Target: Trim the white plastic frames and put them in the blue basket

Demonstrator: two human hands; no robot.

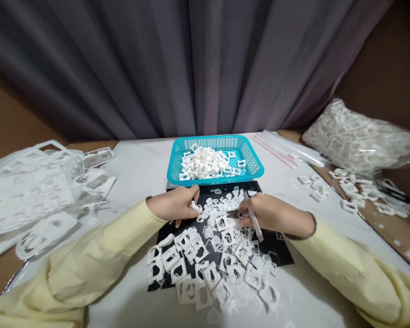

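Over at right hand (266, 212)'s 9 o'clock: white piece (197, 207) | left hand (176, 203) pinching it, long axis unclear | right's gripping bladed tool (236, 213)

A grey curtain (208, 68) hangs in folds across the top of the frame. A brown panel (10, 98) stands at the left edge, and a second brown panel (387, 68) at the upper right. A clear bag (362, 139), bulging with white pieces, sits at the right of the frame. Just left of it, flat clear plastic (290, 148) with red lines lies on the pale, faintly veined bench (136, 157). White openwork parts (37, 189) lie heaped at the left.
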